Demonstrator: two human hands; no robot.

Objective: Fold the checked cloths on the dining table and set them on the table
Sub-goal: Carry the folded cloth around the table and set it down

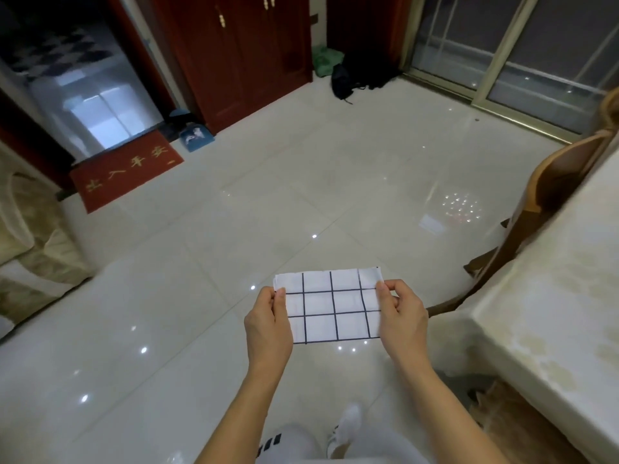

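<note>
A white cloth with dark checked lines (330, 306), folded into a small rectangle, is stretched flat in the air over the tiled floor. My left hand (268, 326) pinches its left edge and my right hand (403, 318) pinches its right edge. The dining table (562, 296), covered with a pale patterned tablecloth, runs along the right side, apart from the cloth. No other checked cloth is in view.
A wooden chair (549, 202) stands tucked against the table at the right. A cream sofa (30, 242) sits at the left. Farther off lie a red doormat (125, 170), a blue dustpan (196, 135) and a black bag (345, 80) by the red doors.
</note>
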